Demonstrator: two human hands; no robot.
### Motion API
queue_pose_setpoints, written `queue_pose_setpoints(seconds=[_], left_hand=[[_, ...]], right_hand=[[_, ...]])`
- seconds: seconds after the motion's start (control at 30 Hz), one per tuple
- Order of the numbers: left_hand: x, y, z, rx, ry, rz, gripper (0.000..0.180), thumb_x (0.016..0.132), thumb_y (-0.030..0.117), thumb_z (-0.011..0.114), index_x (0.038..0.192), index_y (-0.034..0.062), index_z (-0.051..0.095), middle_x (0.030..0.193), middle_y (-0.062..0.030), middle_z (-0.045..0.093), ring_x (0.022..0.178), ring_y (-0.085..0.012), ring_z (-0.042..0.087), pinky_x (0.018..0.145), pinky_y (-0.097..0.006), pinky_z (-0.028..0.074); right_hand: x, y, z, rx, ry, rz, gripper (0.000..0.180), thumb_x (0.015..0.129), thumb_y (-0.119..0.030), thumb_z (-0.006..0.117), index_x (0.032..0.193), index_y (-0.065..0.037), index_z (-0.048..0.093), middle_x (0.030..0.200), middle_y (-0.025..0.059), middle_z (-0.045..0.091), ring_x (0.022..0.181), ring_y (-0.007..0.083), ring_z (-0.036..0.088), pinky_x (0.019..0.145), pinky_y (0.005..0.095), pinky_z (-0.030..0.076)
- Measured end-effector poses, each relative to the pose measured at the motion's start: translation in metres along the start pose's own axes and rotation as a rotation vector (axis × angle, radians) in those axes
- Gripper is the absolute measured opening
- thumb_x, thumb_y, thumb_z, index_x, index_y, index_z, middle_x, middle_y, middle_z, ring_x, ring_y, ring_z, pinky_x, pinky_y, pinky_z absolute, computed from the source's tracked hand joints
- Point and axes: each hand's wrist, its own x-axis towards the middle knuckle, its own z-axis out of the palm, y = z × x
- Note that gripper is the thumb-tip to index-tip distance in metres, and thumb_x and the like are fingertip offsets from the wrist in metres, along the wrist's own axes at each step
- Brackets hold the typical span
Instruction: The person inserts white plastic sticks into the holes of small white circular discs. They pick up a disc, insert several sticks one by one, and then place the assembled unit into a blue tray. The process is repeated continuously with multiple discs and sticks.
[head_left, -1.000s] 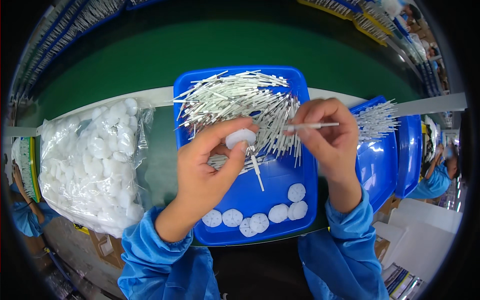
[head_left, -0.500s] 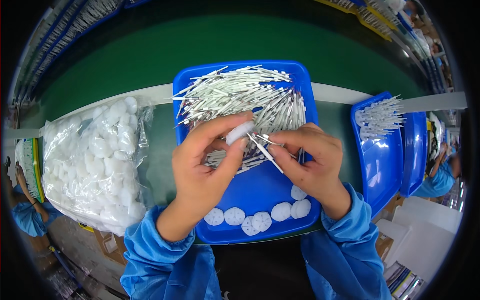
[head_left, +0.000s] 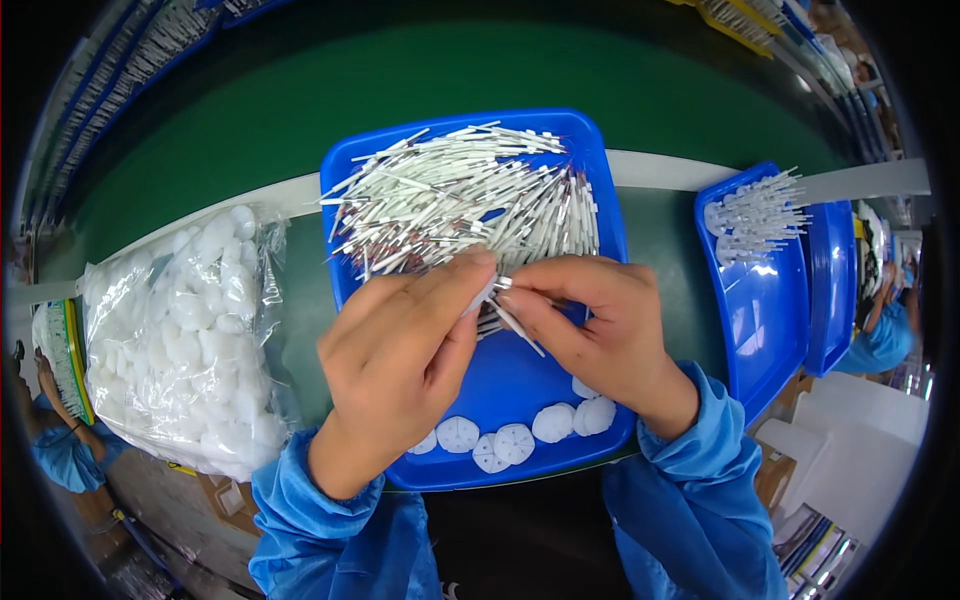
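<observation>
Bright middle, dark warped edges

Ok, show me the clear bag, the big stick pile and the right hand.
Bag [head_left: 183, 345]: head view, middle of its near-upper face.
Stick pile [head_left: 455, 192]: head view, middle of the heap.
Right hand [head_left: 618, 320]: head view, middle of the hand.

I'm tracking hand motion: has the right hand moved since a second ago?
Yes: the right hand moved left, from the tray's right rim inward, toward the left hand.
</observation>
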Motion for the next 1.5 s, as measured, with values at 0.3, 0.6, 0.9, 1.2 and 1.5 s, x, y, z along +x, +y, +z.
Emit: queue_pose_setpoints(seconds=[0.3, 0.6, 0.9, 1.2, 1.5], left_hand=[[-0.006, 0.009, 0.005, 0.049, -0.038, -0.125, 0.048, 0.080, -0.009, 0.086, 0.127, 0.0003, 0.081, 0.090, -0.0116, 0.080, 0.071, -0.0239, 0.072, 0.064, -0.034, 0.058], [-0.005, 0.003, 0.006, -0.354, -0.005, -0.334, 0.047, 0.084, 0.005, 0.091, 0.129, 0.0047, 0.078, 0.113, -0.0104, 0.081, 0.093, -0.0233, 0.073, 0.076, -0.034, 0.060], [0.001, 0.000, 0.003, -0.132, 0.021, -0.083, 0.048, 0.076, 0.001, 0.092, 0.122, 0.0090, 0.079, 0.119, -0.0077, 0.077, 0.104, -0.0281, 0.071, 0.086, -0.038, 0.055], [-0.001, -0.002, 0.009, -0.090, 0.037, 0.036, 0.053, 0.071, -0.003, 0.089, 0.122, 0.0084, 0.081, 0.120, -0.0074, 0.076, 0.101, -0.0275, 0.071, 0.086, -0.039, 0.056], [-0.003, -0.002, 0.010, -0.041, 0.036, 0.085, 0.051, 0.071, -0.004, 0.087, 0.120, 0.0066, 0.082, 0.124, -0.0090, 0.077, 0.101, -0.0285, 0.070, 0.087, -0.038, 0.057]], right_hand=[[0.001, -0.003, 0.003, -0.295, 0.065, -0.186, 0.012, 0.090, -0.015, 0.088, 0.095, -0.011, 0.078, 0.072, 0.0059, 0.074, 0.059, 0.0252, 0.070, 0.056, 0.0374, 0.053], [0.003, -0.002, -0.003, -0.041, 0.009, -0.016, 0.020, 0.088, -0.011, 0.090, 0.106, -0.009, 0.082, 0.094, 0.0090, 0.082, 0.080, 0.0256, 0.079, 0.075, 0.0352, 0.059], [0.007, 0.006, -0.014, 0.304, -0.123, 0.051, 0.037, 0.093, 0.001, 0.082, 0.129, -0.001, 0.074, 0.103, 0.0061, 0.077, 0.100, 0.0125, 0.073, 0.090, 0.0305, 0.058], [0.001, 0.008, -0.007, 0.352, -0.100, 0.069, 0.030, 0.093, 0.001, 0.083, 0.122, 0.000, 0.074, 0.100, 0.0051, 0.078, 0.094, 0.0111, 0.074, 0.086, 0.0285, 0.059], [0.000, 0.009, -0.010, 0.521, -0.172, 0.114, 0.030, 0.097, 0.001, 0.077, 0.125, 0.000, 0.067, 0.113, 0.0065, 0.073, 0.105, 0.0130, 0.071, 0.098, 0.0319, 0.057]])
